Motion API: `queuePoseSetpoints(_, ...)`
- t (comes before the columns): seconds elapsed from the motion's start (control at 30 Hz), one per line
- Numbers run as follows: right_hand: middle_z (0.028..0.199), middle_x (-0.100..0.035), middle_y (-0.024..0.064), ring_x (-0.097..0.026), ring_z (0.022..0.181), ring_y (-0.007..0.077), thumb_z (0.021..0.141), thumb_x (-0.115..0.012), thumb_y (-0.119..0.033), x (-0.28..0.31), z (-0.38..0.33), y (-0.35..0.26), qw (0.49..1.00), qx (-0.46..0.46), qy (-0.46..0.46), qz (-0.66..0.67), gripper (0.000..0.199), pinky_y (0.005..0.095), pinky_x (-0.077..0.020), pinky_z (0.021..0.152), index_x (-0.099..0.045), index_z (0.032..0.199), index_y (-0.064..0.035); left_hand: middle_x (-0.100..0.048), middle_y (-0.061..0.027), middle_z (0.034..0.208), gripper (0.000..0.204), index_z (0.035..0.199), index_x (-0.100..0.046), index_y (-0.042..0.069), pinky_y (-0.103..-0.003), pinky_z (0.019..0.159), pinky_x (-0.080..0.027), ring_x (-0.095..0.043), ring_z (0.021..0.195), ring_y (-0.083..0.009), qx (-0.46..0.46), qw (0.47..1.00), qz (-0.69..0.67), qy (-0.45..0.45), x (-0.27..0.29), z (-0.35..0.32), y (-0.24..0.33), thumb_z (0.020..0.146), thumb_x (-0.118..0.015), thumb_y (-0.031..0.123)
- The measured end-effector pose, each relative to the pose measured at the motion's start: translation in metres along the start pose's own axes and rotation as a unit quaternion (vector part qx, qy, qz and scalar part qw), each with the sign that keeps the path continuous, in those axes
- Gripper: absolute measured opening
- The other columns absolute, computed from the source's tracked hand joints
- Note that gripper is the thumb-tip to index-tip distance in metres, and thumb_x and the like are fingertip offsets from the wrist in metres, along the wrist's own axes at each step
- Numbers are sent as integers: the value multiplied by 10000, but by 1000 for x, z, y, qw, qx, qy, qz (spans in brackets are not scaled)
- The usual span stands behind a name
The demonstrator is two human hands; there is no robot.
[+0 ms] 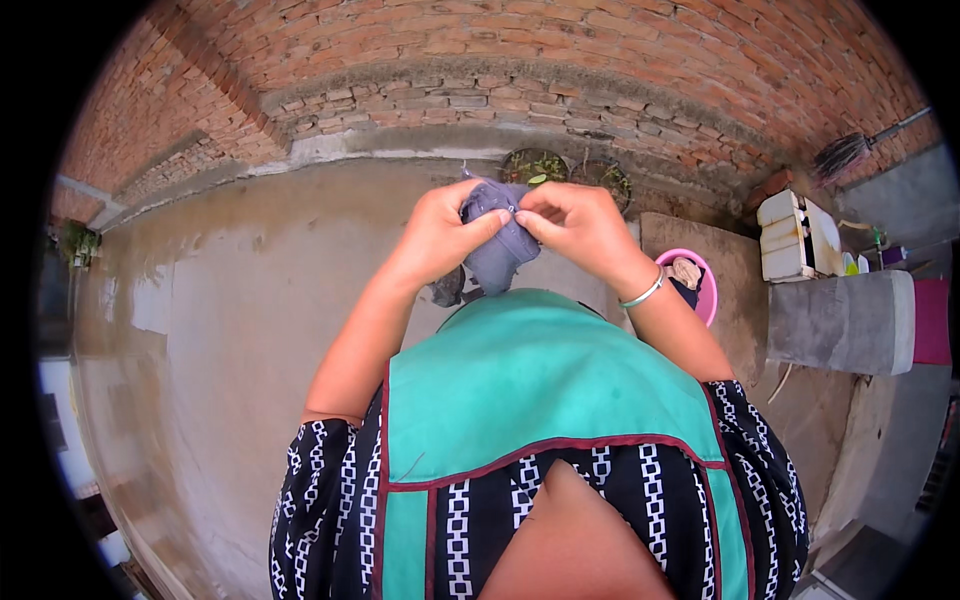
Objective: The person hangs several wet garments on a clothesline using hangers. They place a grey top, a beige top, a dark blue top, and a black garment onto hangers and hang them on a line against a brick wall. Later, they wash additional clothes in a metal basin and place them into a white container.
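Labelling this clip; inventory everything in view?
cloth: one, grey-purple, in both hands
basin: one, pink, right
fabric: count unclear, beige and dark, in basin
plants: several, green, wall foot, left
broom: one, dark, upper right
brickwork: count unclear, orange-red, across top
slab: one, grey, right
box: one, whitish, beyond slab
floor: one, grey-brown, below
apron: one, green, worn
shirt: one, black-and-white, worn
bracelet: one, silver, right wrist
left hand: one, on cloth
right hand: one, on cloth
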State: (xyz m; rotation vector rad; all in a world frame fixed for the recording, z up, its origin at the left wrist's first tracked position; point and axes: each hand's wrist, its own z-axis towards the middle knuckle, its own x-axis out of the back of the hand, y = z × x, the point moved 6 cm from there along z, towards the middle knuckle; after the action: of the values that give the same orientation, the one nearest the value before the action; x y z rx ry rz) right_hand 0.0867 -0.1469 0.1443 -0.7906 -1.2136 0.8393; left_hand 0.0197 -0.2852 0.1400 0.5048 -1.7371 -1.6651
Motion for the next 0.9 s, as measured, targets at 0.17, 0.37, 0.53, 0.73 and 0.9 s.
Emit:
queuePoseSetpoints(0.17,715,-607,7,-555,649,52,816,-605,-58,-2,2,8,999,-16,-21,44,59,223,-456,570,-612,817,1,-639,-33,808,167,904,-627,-1,-262,673,-485,-577,748,-92,23,1000,-1,-17,-3,5,-13,811,-646,136)
queuePoseSetpoints(0.37,695,-601,8,-552,676,55,789,-588,-77,-5,-2,30,991,-61,-18,119,68,238,-460,603,-609,789,-12,-653,-40,832,182,925,-633,8,-282,672,-485,-587,749,-105,69,996,21,-57,-8,9,-25,800,-628,141)
queuePoseSetpoints(0.53,763,-603,3,-555,700,64,859,-558,-121,9,4,29,957,-72,58,274,101,234,-458,634,-595,846,-29,-635,-49,847,204,929,-616,-21,-269,705,-470,-578,776,-124,142,987,-35,-59,-12,10,-67,786,-599,123)
queuePoseSetpoints(0.73,773,-596,18,-566,680,88,889,-537,-134,9,13,45,952,-140,60,265,114,240,-479,650,-561,910,-25,-600,-8,791,312,885,-606,40,-245,662,-453,-549,734,-85,61,993,-70,-69,-1,20,-31,744,-746,280)
queuePoseSetpoints(0.9,765,-582,9,-543,666,71,881,-538,-115,-7,15,52,964,-109,56,238,105,229,-465,621,-552,891,-11,-561,38,694,253,775,-573,77,-199,551,-406,-502,632,-53,41,998,-32,-29,-7,23,-27,712,-778,210)
